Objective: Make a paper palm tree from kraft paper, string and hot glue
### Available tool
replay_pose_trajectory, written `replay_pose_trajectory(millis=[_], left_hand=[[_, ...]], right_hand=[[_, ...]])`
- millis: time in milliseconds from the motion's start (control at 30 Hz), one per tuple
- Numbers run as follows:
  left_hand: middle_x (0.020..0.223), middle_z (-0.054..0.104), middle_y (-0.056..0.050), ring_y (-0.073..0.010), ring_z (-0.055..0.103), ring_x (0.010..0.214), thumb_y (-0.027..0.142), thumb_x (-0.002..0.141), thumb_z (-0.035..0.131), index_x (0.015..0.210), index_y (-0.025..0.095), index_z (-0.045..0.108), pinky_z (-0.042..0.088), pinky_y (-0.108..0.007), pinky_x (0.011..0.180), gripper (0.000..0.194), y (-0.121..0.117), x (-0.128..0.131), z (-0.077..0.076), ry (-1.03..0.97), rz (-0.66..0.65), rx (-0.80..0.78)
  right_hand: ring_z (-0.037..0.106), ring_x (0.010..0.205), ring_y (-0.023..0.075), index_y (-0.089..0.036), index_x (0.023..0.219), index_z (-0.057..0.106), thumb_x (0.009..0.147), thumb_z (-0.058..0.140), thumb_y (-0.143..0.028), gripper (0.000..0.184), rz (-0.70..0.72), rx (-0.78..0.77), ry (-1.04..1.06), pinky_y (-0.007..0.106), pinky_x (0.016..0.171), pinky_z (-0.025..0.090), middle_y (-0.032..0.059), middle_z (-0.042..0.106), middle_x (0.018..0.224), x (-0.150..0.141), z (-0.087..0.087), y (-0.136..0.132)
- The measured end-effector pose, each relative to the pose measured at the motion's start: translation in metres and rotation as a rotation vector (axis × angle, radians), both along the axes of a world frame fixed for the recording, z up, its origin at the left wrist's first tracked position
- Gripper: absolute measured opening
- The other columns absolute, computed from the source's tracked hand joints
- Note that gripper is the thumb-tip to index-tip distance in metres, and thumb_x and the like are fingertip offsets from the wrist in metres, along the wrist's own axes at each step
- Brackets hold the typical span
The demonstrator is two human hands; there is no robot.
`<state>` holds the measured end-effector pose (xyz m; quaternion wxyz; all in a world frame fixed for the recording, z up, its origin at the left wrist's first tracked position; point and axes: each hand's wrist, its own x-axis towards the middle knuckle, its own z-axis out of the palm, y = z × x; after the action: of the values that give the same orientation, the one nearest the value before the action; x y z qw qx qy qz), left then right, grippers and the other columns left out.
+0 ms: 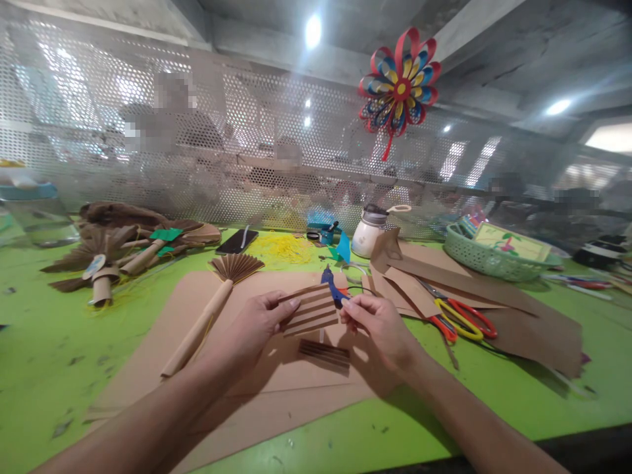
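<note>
My left hand (264, 322) grips a small accordion-pleated piece of brown paper (311, 311), thumb on top. At the paper's right edge, my right hand (378, 326) is closed in a pinch that seems to take in that edge; its fingertips are partly hidden. Just beneath lies another folded strip of pleated brown paper (324, 355) on large brown paper sheets (257, 388). A blue glue gun (334, 287) with an orange trigger is right behind my fingers. Left of my hands rests a rolled paper tube (197, 329), with a pleated paper fan (236, 268) at its upper end.
Scissors (459, 319) with yellow and red handles lie by cut brown paper (533, 336) at right. Behind are a green basket (498, 260), a white jar (368, 235), a phone (237, 241) and yellow shreds (286, 249). Finished paper figures (103, 280) lie left. A paper flower (401, 89) hangs above.
</note>
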<state>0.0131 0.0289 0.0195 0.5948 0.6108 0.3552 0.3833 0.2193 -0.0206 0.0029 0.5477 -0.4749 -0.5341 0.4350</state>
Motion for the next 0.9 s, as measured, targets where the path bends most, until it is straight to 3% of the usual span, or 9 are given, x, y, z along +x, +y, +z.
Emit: replay_pose_trajectory(millis=[433,633,900], left_hand=[[0.095,0.073,-0.011,-0.0228,0.063,0.084,0.041,0.08,0.062,0.105,0.014,0.071,0.047,-0.03,0.073,0.037,0.0,0.0,-0.003,-0.025,0.045,0.051],[0.097,0.072,-0.01,-0.0218,0.063,0.087,0.037,0.083,0.06,0.103,0.013,0.07,0.047,-0.032,0.079,0.033,-0.001,0.002,-0.003,-0.038,0.003,0.028],[0.091,0.07,-0.009,-0.0204,0.061,0.082,0.034,0.081,0.061,0.094,0.012,0.069,0.046,-0.033,0.08,0.026,-0.005,0.004,-0.001,-0.043,-0.015,-0.026]], right_hand=[[0.045,0.058,0.0112,-0.015,0.065,0.06,0.079,0.064,-0.048,0.037,0.031,-0.074,0.003,0.027,0.056,0.035,0.0011,0.056,0.064,-0.006,0.003,-0.001],[0.049,0.064,0.0112,-0.016,0.087,0.061,0.077,0.068,-0.046,0.032,0.12,-0.134,0.033,0.026,0.059,0.038,0.0004,0.058,0.074,-0.011,0.002,-0.004],[0.047,0.059,0.0111,-0.016,0.077,0.06,0.078,0.068,-0.046,0.031,0.18,-0.101,0.039,0.027,0.057,0.036,0.0002,0.058,0.069,-0.01,-0.004,-0.002]])
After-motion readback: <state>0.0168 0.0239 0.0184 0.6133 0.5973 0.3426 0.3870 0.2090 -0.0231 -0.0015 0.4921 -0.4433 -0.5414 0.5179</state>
